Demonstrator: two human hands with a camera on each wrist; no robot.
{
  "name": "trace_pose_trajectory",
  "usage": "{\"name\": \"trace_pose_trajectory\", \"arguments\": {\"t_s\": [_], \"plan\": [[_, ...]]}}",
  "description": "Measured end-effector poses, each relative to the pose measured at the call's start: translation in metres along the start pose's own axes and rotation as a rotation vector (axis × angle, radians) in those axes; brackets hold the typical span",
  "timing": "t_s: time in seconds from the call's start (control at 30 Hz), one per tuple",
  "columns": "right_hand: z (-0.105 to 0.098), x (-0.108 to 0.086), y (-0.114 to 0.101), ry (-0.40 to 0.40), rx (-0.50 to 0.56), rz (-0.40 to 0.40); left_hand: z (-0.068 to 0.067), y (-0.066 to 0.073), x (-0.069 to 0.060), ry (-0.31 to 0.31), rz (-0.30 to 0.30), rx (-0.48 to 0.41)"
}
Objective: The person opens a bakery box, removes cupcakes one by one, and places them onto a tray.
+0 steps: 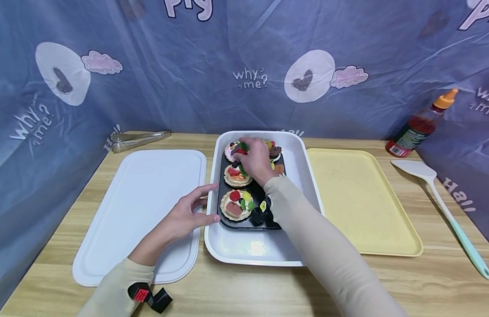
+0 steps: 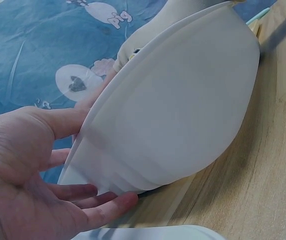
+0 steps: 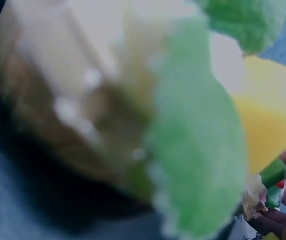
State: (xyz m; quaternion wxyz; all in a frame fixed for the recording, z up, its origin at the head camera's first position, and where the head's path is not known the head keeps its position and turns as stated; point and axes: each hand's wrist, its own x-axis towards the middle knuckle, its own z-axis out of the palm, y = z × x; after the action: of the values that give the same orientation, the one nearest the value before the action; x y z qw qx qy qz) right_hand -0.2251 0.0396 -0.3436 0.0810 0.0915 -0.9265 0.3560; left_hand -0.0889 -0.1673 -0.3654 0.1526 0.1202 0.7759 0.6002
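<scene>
Several fruit-topped tarts sit in a black baking tin (image 1: 250, 226) inside a deep white tray (image 1: 264, 256). My left hand (image 1: 185, 213) holds the tray's left side. In the left wrist view one digit reaches over the rim, the others lie against the outer wall (image 2: 168, 115). My right hand (image 1: 255, 159) reaches into the tin's far left and grips a pink-creamed tart (image 1: 229, 150) with red and green toppings, partly hidden by the fingers. Nearer are a tart with orange slices (image 1: 235, 178) and one with a raspberry (image 1: 233, 209). A blurred green leaf (image 3: 198, 135) fills much of the right wrist view.
Left of the deep tray lies a flat white tray (image 1: 149, 193); to its right is a yellow tray (image 1: 355, 198). Metal tongs (image 1: 139, 140) lie at the back left. A sauce bottle (image 1: 420, 125) and a spatula (image 1: 446, 211) are at the far right.
</scene>
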Motion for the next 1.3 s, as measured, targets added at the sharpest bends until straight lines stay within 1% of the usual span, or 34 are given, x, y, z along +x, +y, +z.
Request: {"name": "trace_pose_trajectory", "arguments": {"t_s": [0.5,0.73,0.9,1.03,1.3], "plan": [[0.003,-0.005,0.000,0.041,0.035,-0.019,0.000,0.000,-0.001,0.000,-0.012,0.005],[0.003,-0.006,-0.001,0.051,0.047,-0.031,0.001,0.001,-0.003,0.008,-0.030,0.021],[0.002,-0.008,-0.001,0.075,0.072,-0.049,0.001,0.001,-0.003,0.009,-0.035,0.035],[-0.001,-0.008,-0.002,0.093,0.089,-0.046,0.001,0.002,-0.002,0.007,-0.028,0.044],[-0.007,-0.006,-0.004,0.109,0.085,-0.033,0.001,0.002,-0.002,0.013,-0.011,0.042]]}}
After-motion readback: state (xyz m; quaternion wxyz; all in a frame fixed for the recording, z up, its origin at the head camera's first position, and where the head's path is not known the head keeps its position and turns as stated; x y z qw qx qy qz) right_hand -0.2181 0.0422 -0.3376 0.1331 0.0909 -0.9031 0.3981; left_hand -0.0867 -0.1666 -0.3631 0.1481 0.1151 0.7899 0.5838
